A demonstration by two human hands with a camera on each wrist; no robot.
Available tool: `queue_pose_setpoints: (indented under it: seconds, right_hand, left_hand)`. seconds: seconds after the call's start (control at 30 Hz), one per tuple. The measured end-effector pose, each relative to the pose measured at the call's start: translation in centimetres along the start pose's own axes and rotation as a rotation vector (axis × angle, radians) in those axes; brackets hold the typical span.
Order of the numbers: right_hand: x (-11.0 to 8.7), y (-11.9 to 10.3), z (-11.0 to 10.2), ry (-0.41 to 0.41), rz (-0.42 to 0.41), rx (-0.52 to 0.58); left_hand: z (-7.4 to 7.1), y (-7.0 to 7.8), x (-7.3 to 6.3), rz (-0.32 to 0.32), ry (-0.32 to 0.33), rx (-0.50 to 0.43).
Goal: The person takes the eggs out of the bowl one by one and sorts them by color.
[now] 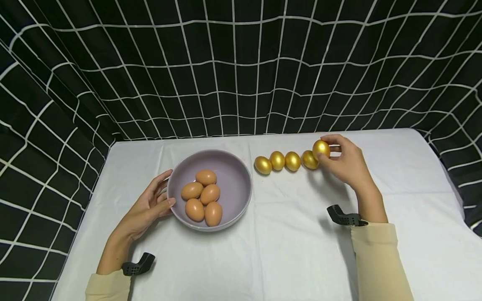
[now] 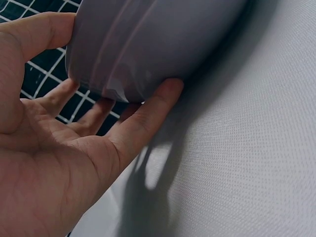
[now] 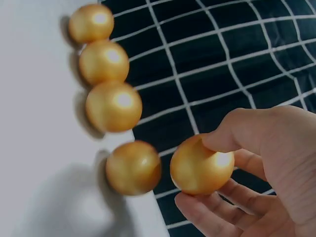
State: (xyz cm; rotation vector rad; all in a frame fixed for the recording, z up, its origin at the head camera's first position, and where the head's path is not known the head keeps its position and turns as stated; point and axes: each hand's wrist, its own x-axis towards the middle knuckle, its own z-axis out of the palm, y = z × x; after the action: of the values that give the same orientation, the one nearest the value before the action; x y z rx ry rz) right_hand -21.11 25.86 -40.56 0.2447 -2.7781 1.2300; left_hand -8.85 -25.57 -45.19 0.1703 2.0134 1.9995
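Observation:
Near the table's far edge my right hand (image 1: pixel 344 161) pinches a golden egg (image 3: pixel 201 165) between thumb and fingertips, raised off the cloth. Several more golden eggs (image 1: pixel 277 161) lie in a row on the table, the rightmost one (image 3: pixel 133 168) close beside the held egg. A round mauve bowl (image 1: pixel 235 179) stands left of the row, with several brown eggs (image 1: pixel 209 194) grouped in its left and middle part. My left hand (image 1: pixel 150 205) holds the bowl at its left side, thumb at the rim and fingers (image 2: pixel 148 113) spread against the outer wall.
A white cloth (image 1: pixel 293 251) covers the table. Behind it and at both sides hangs a black curtain (image 1: pixel 222 75) with a white grid. Each wrist wears a black camera mount (image 1: pixel 344 217) near the beige sleeve (image 1: pixel 378 259).

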Motion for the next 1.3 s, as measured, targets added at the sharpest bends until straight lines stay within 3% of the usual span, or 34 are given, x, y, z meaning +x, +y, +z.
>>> queue_pose_setpoints:
  seconds: [0.43,0.77,1.17,1.3]
  right_hand:
    - [0.1,2.1,0.2,-0.01,0.014,-0.106]
    - [0.2,3.1,0.8,-0.07,0.043,-0.184]
    - [0.2,2.5,0.4,-0.157,0.049,-0.236]
    - [0.2,1.4,0.3,-0.137,0.03,-0.237]
  left_hand:
    - [0.0,-0.1,0.0,0.003,-0.004,0.001]
    - [0.0,0.0,0.0,0.004,-0.002,-0.006]
    - [0.0,-0.1,-0.1,0.013,-0.012,-0.016]
    - [-0.2,0.0,-0.2,0.014,-0.011,-0.006]
